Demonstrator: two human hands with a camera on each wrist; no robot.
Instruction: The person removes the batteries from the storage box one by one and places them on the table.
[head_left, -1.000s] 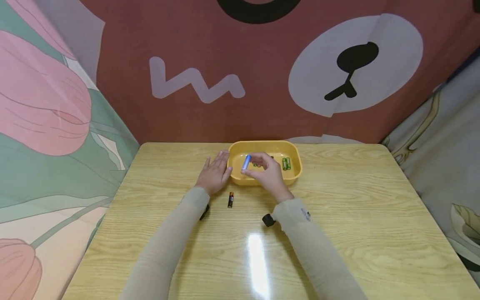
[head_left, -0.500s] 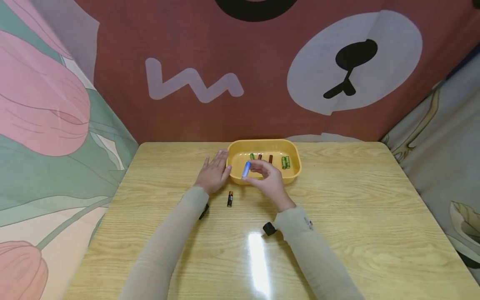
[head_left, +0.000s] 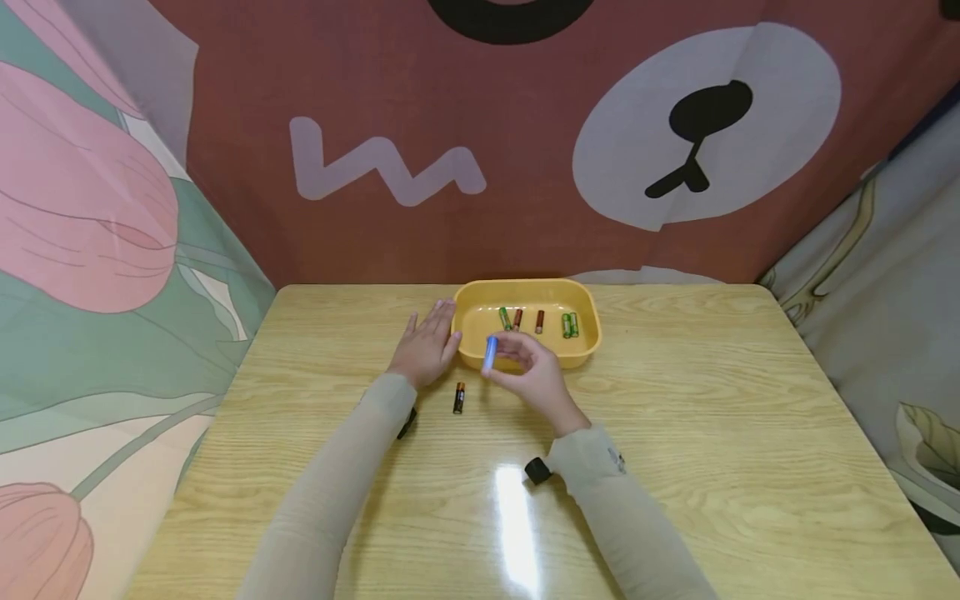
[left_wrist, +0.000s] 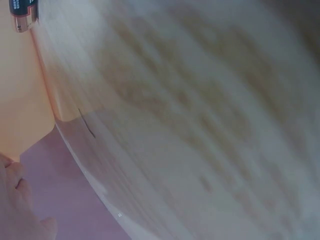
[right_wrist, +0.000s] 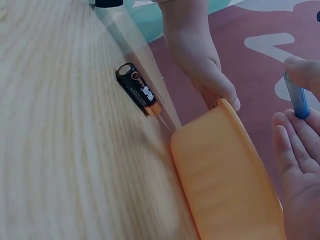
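Already the tub [head_left: 525,292] holds five cells [head_left: 540,322]. Right hand [head_left: 540,379] pinches blue cell [head_left: 490,354], left hand [head_left: 426,350] spread — black cell [head_left: 459,398] outside tub, seven o'clock.

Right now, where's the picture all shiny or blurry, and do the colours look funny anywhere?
Head view: a bright white glare streak lies on the table; left wrist view: the table's grain looks smeary and washed out; right wrist view: the wood at left is soft, the black battery's lettering is clearer, and the yellow tub looks more orange than in the head view.
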